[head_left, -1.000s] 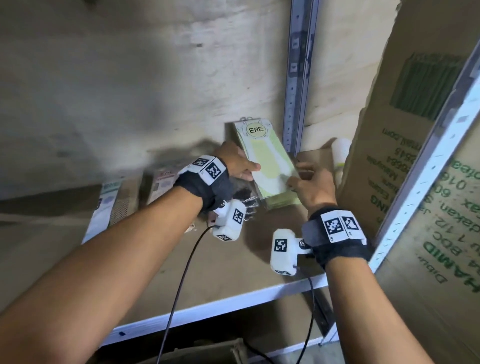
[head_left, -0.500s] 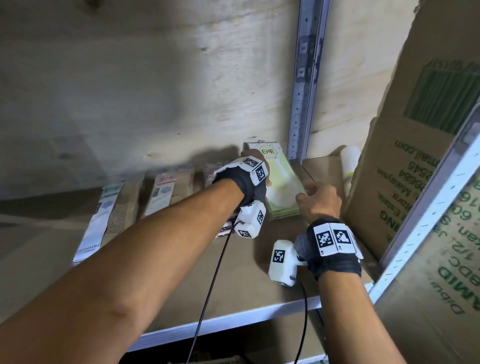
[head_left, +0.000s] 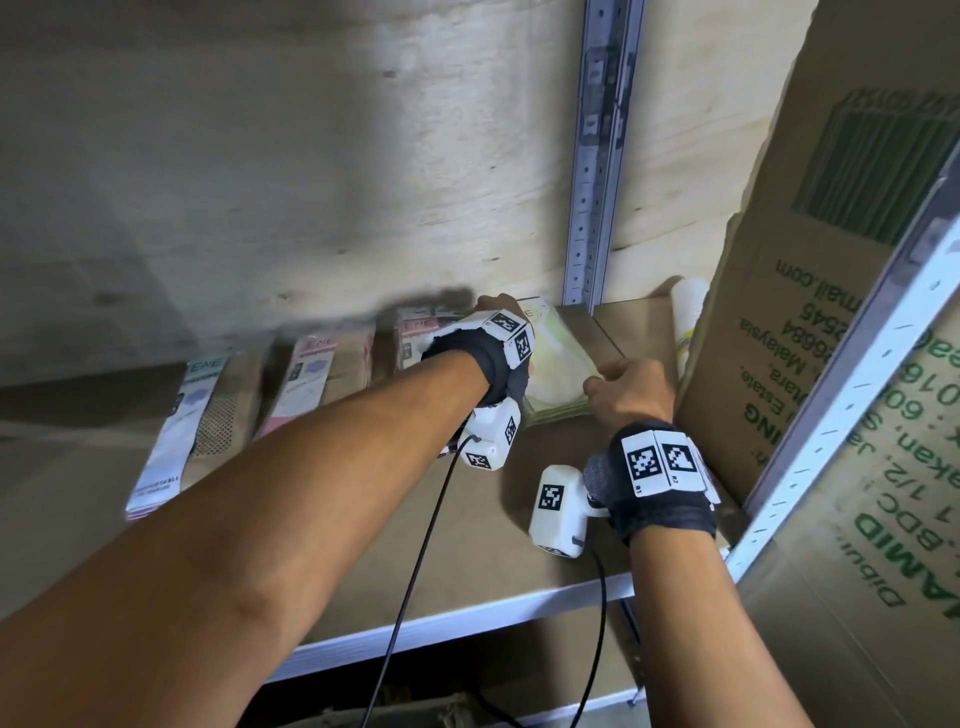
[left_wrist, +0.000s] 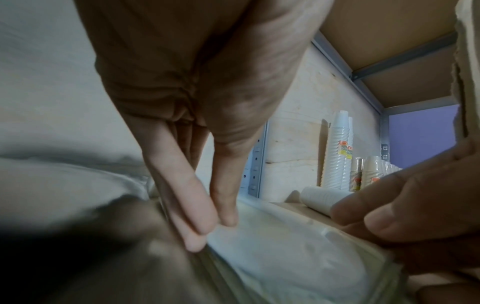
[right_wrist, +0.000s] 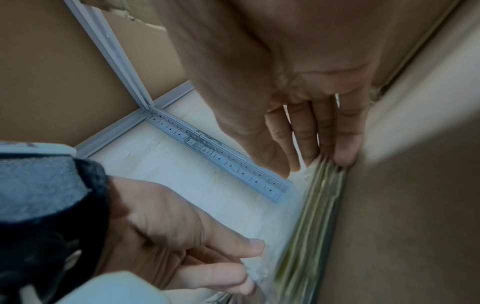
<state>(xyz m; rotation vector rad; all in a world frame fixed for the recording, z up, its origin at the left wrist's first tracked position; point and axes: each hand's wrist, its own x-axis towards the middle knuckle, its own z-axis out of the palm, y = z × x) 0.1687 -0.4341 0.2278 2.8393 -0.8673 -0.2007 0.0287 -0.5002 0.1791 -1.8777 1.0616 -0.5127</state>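
A stack of yellow-green packets lies tilted on the brown shelf board, close to the back wall. My left hand is at the stack's left edge. In the left wrist view its thumb and straight fingers pinch that edge of the stack. My right hand holds the near right corner. In the right wrist view its thumb lies on one face and its fingers on the other side of the stack.
Other flat packets lie in a row to the left. A large cardboard box stands close on the right. Paper cups and a metal upright are behind. The shelf's metal front rail is near me.
Both hands have pushed the packet stack deeper and lower onto the shelf, from leaning upright to lying nearly flat. My left wrist now covers its left half.
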